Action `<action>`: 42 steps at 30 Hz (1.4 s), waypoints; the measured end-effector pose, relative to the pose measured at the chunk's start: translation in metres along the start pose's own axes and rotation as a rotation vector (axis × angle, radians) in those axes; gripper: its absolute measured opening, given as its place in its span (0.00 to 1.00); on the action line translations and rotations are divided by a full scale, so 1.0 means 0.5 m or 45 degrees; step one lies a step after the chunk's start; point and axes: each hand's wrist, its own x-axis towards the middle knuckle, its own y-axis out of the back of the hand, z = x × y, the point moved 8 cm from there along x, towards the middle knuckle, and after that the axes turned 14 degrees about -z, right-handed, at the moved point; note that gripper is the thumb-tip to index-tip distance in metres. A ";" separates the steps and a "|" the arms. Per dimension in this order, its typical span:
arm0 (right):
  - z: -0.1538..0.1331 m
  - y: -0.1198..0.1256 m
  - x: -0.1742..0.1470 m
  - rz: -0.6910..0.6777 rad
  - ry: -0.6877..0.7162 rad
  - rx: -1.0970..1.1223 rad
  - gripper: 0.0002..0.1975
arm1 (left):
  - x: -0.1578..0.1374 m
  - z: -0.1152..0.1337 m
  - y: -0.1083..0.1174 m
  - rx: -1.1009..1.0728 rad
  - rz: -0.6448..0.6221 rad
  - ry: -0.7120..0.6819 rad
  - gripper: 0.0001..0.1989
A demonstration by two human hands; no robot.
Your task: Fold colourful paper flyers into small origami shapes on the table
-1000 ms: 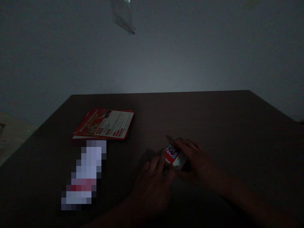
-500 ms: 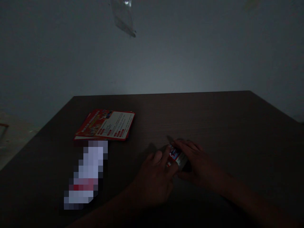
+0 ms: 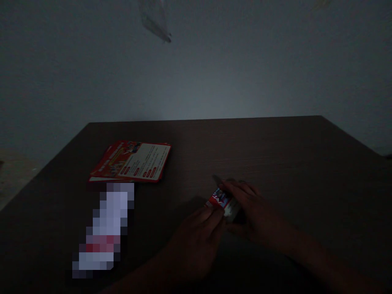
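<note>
On the dark table in front of me lies a small folded leaflet (image 3: 219, 197), printed in red, blue and white. My left hand (image 3: 199, 237) holds its near left edge with the fingers pressed together. Curved over its right end, my right hand (image 3: 249, 206) grips it between the thumb at the near side and the fingers at the far side. Both hands cover much of the leaflet, and its inner folds are hidden. The dim light makes the fingertips hard to make out.
A stack of red and white printed sheets (image 3: 131, 161) lies to the left on the table (image 3: 263, 143). Nearer me is a long whitish thing (image 3: 104, 228), pixelated beyond recognition. Behind the table stands a grey wall (image 3: 232, 61) with a clear plastic piece (image 3: 154, 22) on it.
My left hand has slid down and slightly left along the leaflet, drawing its fingers together and uncovering more print. The right hand stays nearly in place. The whole view has shifted slightly.
</note>
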 end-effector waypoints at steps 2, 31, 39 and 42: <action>0.001 -0.003 0.001 0.002 0.013 -0.002 0.41 | -0.001 0.002 -0.001 -0.019 -0.033 -0.008 0.16; 0.119 0.018 -0.019 0.179 -0.196 0.251 0.34 | -0.008 0.008 0.006 0.032 -0.124 -0.054 0.17; 0.117 0.023 -0.019 0.215 -0.145 0.273 0.33 | -0.009 0.010 0.006 0.023 -0.102 -0.073 0.17; 0.118 0.022 -0.017 0.227 -0.193 0.225 0.33 | -0.007 0.011 0.005 0.030 -0.102 -0.074 0.18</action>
